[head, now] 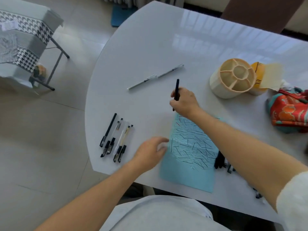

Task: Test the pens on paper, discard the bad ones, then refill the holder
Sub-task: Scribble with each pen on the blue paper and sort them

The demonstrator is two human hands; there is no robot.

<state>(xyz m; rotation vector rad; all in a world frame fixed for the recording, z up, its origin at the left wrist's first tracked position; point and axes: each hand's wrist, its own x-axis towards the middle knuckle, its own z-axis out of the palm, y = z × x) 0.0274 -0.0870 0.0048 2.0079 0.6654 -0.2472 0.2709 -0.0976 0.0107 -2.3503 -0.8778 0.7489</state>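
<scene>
A cluster of pens point(115, 139), black and clear-bodied with black caps, is lying near the left edge of the white table point(150, 39). Just right of it the left hand point(150, 151) is hovering with relaxed, loosely spread fingers, holding nothing, its fingertips close to the left edge of the blue paper point(188, 170), which is carrying many short black test strokes. Farther back two slim pale pens point(155, 77) are lying end to end. The right hand point(185, 101) is pinching a black pen point(176, 90) upright at the paper's far end. More dark pens point(220, 160) are lying along the paper's right side. The cream holder point(233, 80), compartments showing, is tipped beside a yellow box point(258, 75). No writing is legible.
</scene>
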